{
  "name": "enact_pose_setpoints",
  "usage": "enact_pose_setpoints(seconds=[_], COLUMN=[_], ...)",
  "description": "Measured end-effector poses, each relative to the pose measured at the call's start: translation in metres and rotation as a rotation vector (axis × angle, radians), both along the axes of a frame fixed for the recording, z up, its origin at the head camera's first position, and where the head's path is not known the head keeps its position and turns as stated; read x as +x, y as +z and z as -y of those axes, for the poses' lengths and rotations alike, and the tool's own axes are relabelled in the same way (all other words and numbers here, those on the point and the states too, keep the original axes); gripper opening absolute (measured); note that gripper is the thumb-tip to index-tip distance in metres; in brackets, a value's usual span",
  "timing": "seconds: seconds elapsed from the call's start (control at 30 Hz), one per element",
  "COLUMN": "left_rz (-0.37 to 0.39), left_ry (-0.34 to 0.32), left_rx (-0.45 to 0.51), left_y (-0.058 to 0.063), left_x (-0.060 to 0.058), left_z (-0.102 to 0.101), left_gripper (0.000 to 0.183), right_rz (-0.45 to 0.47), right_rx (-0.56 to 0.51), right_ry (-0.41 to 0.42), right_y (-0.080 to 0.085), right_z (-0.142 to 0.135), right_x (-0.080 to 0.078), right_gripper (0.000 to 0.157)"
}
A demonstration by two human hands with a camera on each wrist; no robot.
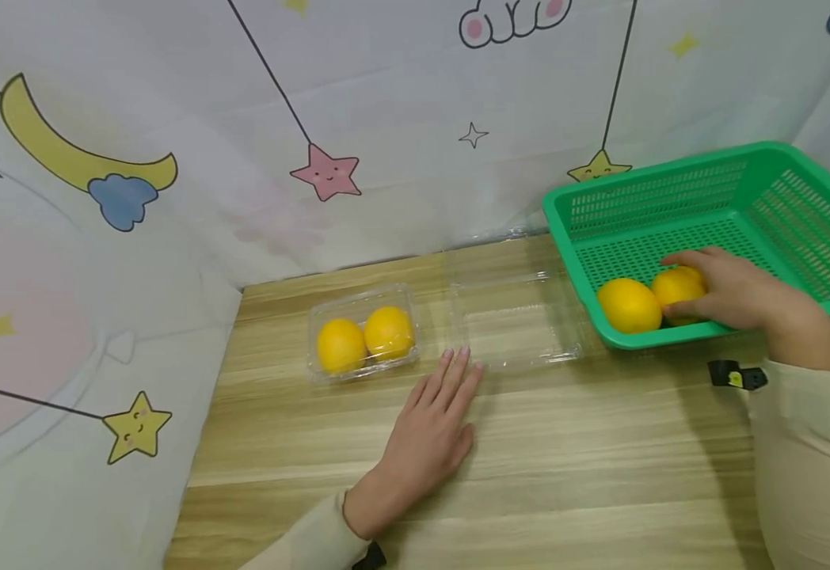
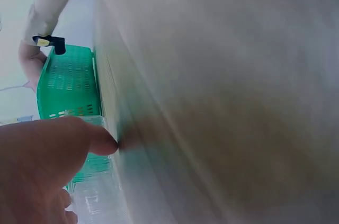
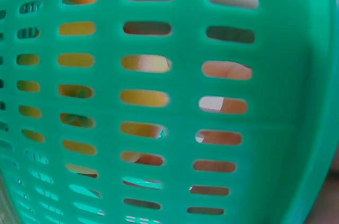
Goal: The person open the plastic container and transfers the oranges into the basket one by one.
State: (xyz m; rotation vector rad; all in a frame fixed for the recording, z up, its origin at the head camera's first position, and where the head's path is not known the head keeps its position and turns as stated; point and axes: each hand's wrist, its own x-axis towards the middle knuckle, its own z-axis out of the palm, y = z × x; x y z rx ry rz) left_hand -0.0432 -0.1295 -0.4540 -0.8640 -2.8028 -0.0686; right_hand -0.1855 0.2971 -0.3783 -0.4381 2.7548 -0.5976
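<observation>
In the head view my right hand [image 1: 736,293] reaches into the green basket [image 1: 717,226], fingers and thumb curled round an orange [image 1: 675,294]. Against the basket's near-left corner, beside it, lies another orange [image 1: 627,305]. My left hand [image 1: 425,435] lies on the wooden table with fingers extended, its fingertips right at the near-left corner of an open clear plastic box [image 1: 515,321]. Wood grain shows through that box. The left wrist view has the left thumb [image 2: 98,139] low over the tabletop. Slots in the basket wall [image 3: 183,118] reveal bits of yellow fruit and skin in the right wrist view.
Left of the open box stands a second clear plastic box [image 1: 310,348] with two oranges [image 1: 365,339] inside. A white cloth [image 1: 401,103] printed with stars and a moon hangs behind the table [image 1: 301,467]. Near the right cuff is a black strap [image 1: 737,377].
</observation>
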Motion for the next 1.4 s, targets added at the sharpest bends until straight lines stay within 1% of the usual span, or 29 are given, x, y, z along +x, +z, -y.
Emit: enact_pose_setpoints(seconds=[0.27, 0.47, 0.7, 0.9, 1.0, 1.13, 1.27, 1.4], left_rz=[0.000, 0.003, 0.010, 0.035, 0.047, 0.065, 0.074, 0.094], left_ry=[-0.026, -0.033, -0.048, -0.058, -0.063, -0.065, -0.074, -0.082], left_rx=[-0.038, -0.084, -0.128, -0.124, -0.114, -0.109, -0.099, -0.073], left_y=[0.008, 0.011, 0.013, 0.014, 0.014, 0.013, 0.014, 0.016], left_x=[-0.004, -0.007, -0.011, -0.014, -0.015, -0.015, -0.015, -0.015], left_z=[-0.002, -0.005, -0.010, -0.013, -0.014, -0.014, -0.013, -0.013], left_gripper=[0.086, 0.082, 0.081, 0.082, 0.083, 0.086, 0.089, 0.090], right_rz=[0.008, -0.006, -0.019, -0.024, -0.028, -0.078, -0.177, -0.269], right_rx=[0.017, 0.020, 0.024, 0.020, 0.005, -0.024, -0.050, -0.115], right_ry=[0.004, 0.008, 0.011, 0.004, -0.012, -0.062, -0.123, -0.159], right_y=[0.005, 0.003, 0.000, 0.002, 0.004, 0.010, 0.017, 0.027], right_z=[0.002, 0.000, -0.003, -0.004, -0.004, 0.000, 0.007, 0.015], right_x=[0.001, 0.001, 0.001, 0.002, 0.001, 0.002, 0.007, 0.013], right_gripper=[0.074, 0.072, 0.071, 0.066, 0.066, 0.064, 0.061, 0.058])
